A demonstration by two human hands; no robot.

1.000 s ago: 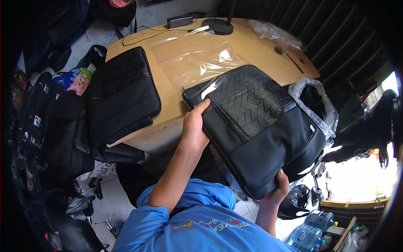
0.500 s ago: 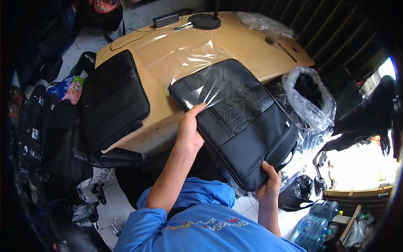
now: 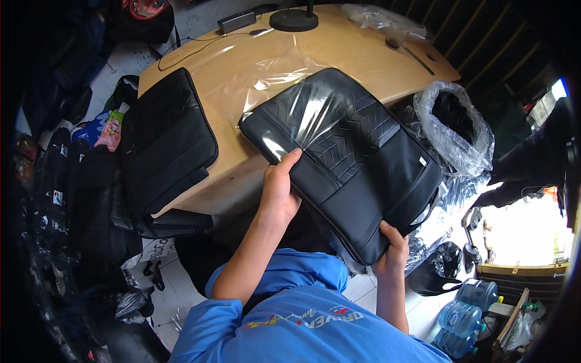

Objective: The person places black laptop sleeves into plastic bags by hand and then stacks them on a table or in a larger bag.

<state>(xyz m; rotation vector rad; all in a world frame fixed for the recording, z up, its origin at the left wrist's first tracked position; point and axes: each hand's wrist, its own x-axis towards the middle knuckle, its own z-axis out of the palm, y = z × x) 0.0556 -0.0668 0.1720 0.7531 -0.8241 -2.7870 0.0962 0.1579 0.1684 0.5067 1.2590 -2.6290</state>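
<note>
Tilted over the near edge of the table, a black backpack (image 3: 363,181) with a chevron-patterned front panel is held between my two hands. My left hand (image 3: 281,190) is closed on its left side, the thumb lying on top by the edge of the plastic. A clear plastic bag (image 3: 269,77) covers the far end of the backpack and spreads over the tabletop; strong glare shows on it. At the lower right, my right hand (image 3: 393,251) grips the backpack's near corner, thumb on top and fingers hidden beneath.
Another black backpack (image 3: 166,142) lies on the left of the wooden table (image 3: 224,145). A lamp base (image 3: 294,20) and power adapter (image 3: 237,22) are at the back. Right of the table stands a plastic-lined bin (image 3: 466,154); blue water jugs (image 3: 461,317) are on the floor.
The backpack has shifted slightly away from me, its far end a little deeper under the clear plastic. Both hands keep their hold, and the whole view has shifted slightly.
</note>
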